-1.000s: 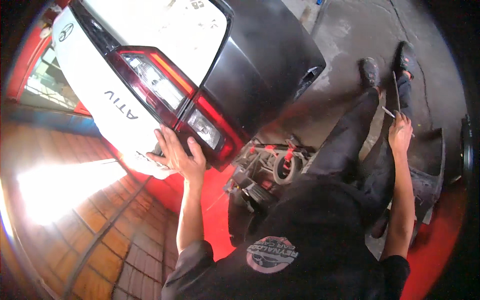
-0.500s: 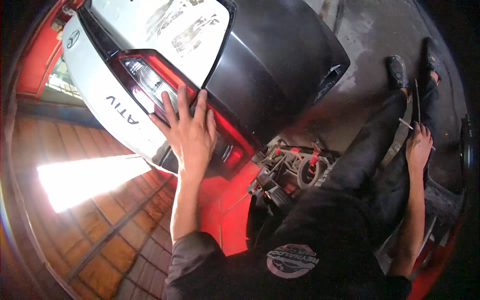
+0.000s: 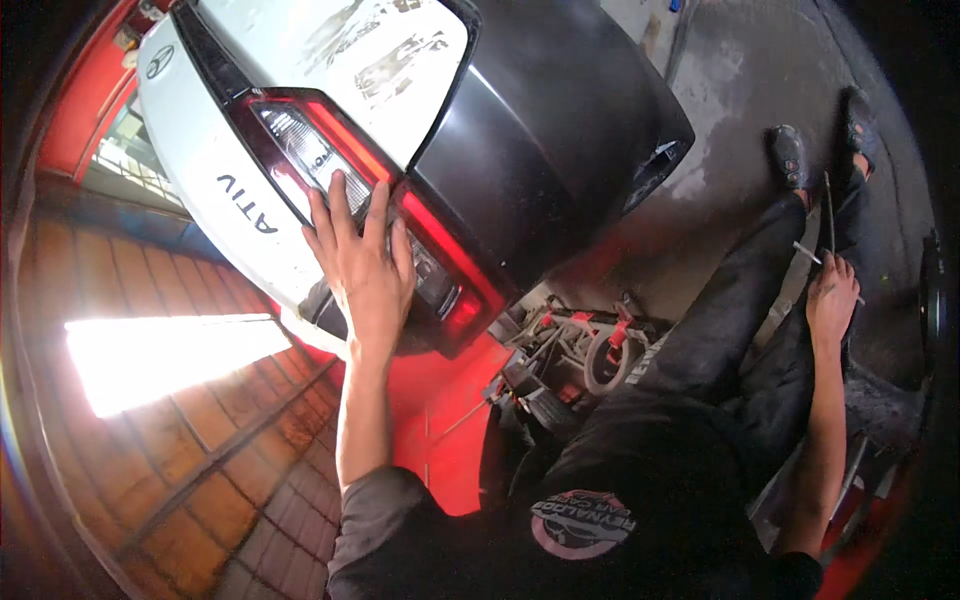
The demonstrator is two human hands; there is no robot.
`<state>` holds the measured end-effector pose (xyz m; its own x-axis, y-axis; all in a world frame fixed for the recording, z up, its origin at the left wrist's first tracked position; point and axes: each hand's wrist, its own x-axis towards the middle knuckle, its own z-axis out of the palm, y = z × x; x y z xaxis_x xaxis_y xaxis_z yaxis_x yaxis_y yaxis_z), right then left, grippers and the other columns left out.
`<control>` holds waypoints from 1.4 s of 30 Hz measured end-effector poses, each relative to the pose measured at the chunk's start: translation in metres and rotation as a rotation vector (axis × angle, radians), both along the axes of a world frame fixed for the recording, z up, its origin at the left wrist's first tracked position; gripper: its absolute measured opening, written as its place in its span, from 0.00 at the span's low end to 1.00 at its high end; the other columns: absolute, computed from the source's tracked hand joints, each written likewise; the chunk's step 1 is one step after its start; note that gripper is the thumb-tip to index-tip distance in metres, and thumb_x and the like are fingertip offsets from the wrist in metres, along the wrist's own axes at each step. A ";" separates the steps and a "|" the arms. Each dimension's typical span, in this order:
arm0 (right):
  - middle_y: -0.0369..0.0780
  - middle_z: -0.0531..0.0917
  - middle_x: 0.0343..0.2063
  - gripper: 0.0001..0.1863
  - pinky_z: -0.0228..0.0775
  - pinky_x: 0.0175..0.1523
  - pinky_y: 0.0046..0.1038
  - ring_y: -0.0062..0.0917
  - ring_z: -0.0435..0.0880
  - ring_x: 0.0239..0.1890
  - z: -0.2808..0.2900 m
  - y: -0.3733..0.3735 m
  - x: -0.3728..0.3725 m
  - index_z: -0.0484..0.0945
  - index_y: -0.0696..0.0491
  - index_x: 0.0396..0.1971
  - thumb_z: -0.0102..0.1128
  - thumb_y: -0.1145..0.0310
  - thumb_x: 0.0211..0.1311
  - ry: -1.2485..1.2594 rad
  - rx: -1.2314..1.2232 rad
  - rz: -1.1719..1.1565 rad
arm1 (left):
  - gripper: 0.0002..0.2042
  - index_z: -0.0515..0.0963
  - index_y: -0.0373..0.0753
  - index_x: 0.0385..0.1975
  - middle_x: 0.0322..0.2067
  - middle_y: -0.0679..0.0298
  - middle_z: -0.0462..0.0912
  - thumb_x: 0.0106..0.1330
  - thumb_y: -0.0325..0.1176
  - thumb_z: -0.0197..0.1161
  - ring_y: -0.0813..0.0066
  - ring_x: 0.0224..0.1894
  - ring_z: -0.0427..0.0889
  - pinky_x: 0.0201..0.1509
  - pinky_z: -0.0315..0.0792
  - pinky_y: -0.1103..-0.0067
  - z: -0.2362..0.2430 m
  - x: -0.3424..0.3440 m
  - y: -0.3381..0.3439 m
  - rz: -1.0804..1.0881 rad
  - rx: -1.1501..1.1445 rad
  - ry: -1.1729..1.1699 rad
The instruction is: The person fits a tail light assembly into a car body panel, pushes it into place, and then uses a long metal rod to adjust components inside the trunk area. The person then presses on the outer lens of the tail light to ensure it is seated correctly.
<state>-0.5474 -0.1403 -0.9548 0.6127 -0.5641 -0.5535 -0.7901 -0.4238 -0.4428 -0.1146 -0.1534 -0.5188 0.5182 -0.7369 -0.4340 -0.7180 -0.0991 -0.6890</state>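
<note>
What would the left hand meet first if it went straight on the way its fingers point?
More of the tail light, which the left hand seems to touch; then probably the white body panel, though depth is unclear.

Big orange-brown panels (image 3: 190,480) with dark lines between them are filling the left side. A very bright white patch of light (image 3: 165,365) is shining in the middle of them. Near the top left, a red painted wall (image 3: 83,125) is holding a bright window with thin bars (image 3: 140,165). A hard grey floor (image 3: 745,115) is spreading across the upper right, and a flat bright-red surface (image 3: 440,420) is showing lower down.
</note>
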 end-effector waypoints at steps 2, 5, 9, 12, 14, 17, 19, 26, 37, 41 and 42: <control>0.45 0.78 0.51 0.22 0.67 0.58 0.43 0.42 0.74 0.57 0.003 -0.005 0.002 0.74 0.56 0.55 0.55 0.75 0.59 0.003 0.019 -0.014 | 0.20 0.77 0.43 0.58 0.70 0.49 0.59 0.63 0.29 0.61 0.41 0.73 0.51 0.73 0.48 0.46 0.005 -0.006 0.004 0.045 -0.096 0.043; 0.46 0.79 0.49 0.20 0.67 0.58 0.43 0.43 0.76 0.55 0.008 -0.012 0.008 0.75 0.57 0.53 0.56 0.73 0.59 0.036 0.037 -0.019 | 0.22 0.75 0.39 0.59 0.71 0.42 0.52 0.63 0.24 0.60 0.35 0.74 0.47 0.74 0.49 0.53 0.013 -0.016 0.010 0.163 -0.263 0.131; 0.46 0.80 0.49 0.20 0.67 0.57 0.42 0.42 0.76 0.55 0.012 -0.021 0.010 0.76 0.57 0.53 0.56 0.74 0.59 0.042 0.060 -0.023 | 0.22 0.75 0.39 0.59 0.71 0.43 0.52 0.62 0.25 0.60 0.35 0.74 0.47 0.74 0.50 0.53 0.017 -0.017 0.018 0.227 -0.404 0.166; 0.46 0.80 0.49 0.20 0.67 0.56 0.42 0.42 0.76 0.55 0.015 -0.026 0.009 0.75 0.57 0.53 0.56 0.74 0.60 0.064 0.059 0.001 | 0.21 0.75 0.38 0.59 0.71 0.45 0.55 0.65 0.29 0.60 0.36 0.74 0.45 0.74 0.46 0.50 0.009 -0.018 0.018 0.138 -0.183 0.067; 0.46 0.80 0.49 0.20 0.68 0.56 0.42 0.41 0.76 0.54 0.012 -0.027 0.005 0.75 0.57 0.54 0.56 0.74 0.60 0.059 0.039 0.013 | 0.21 0.76 0.38 0.59 0.71 0.46 0.56 0.65 0.32 0.60 0.36 0.74 0.44 0.74 0.44 0.48 0.004 -0.019 0.014 0.074 -0.041 -0.022; 0.46 0.79 0.48 0.21 0.67 0.55 0.44 0.42 0.76 0.54 0.002 -0.026 -0.005 0.75 0.56 0.55 0.56 0.74 0.59 0.063 0.033 0.000 | 0.26 0.69 0.36 0.63 0.70 0.45 0.56 0.64 0.35 0.61 0.35 0.73 0.46 0.74 0.43 0.46 -0.010 -0.027 0.025 0.139 -0.066 0.123; 0.46 0.79 0.48 0.21 0.67 0.56 0.44 0.43 0.75 0.54 0.002 -0.028 -0.003 0.75 0.56 0.55 0.56 0.73 0.60 0.043 0.043 -0.008 | 0.29 0.66 0.35 0.65 0.70 0.42 0.55 0.64 0.35 0.61 0.34 0.73 0.47 0.74 0.44 0.47 -0.025 -0.039 0.034 0.218 -0.085 0.231; 0.51 0.79 0.45 0.18 0.67 0.48 0.48 0.49 0.77 0.46 0.023 -0.038 -0.024 0.75 0.59 0.52 0.55 0.76 0.61 -0.187 -0.007 -0.032 | 0.35 0.60 0.35 0.69 0.69 0.27 0.44 0.62 0.38 0.64 0.24 0.71 0.45 0.74 0.43 0.47 -0.078 -0.048 0.034 0.325 -0.345 0.374; 0.54 0.82 0.41 0.13 0.71 0.49 0.48 0.54 0.80 0.43 0.124 -0.090 -0.093 0.78 0.59 0.47 0.55 0.69 0.66 -0.008 -0.108 -0.084 | 0.31 0.65 0.33 0.64 0.68 0.28 0.47 0.61 0.35 0.64 0.30 0.72 0.45 0.75 0.43 0.50 -0.096 -0.006 0.013 0.319 -0.873 0.419; 0.58 0.79 0.26 0.10 0.68 0.36 0.49 0.57 0.79 0.32 0.165 -0.108 -0.101 0.76 0.64 0.29 0.56 0.71 0.64 -0.040 -0.069 -0.128 | 0.29 0.67 0.33 0.63 0.69 0.30 0.45 0.61 0.34 0.63 0.31 0.73 0.44 0.76 0.43 0.51 -0.082 -0.039 0.041 0.441 -0.805 0.477; 0.58 0.78 0.24 0.09 0.66 0.35 0.50 0.58 0.79 0.31 0.169 -0.113 -0.106 0.75 0.63 0.28 0.57 0.71 0.63 0.043 -0.047 -0.124 | 0.29 0.67 0.33 0.63 0.69 0.30 0.45 0.61 0.34 0.63 0.31 0.73 0.44 0.76 0.43 0.51 -0.082 -0.043 0.041 0.441 -0.828 0.490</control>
<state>-0.6530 -0.2537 -0.7860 0.5131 -0.6598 -0.5489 -0.8555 -0.3412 -0.3895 -0.1581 -0.1120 -0.6013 0.7164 -0.6879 -0.1164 -0.6852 -0.7251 0.0681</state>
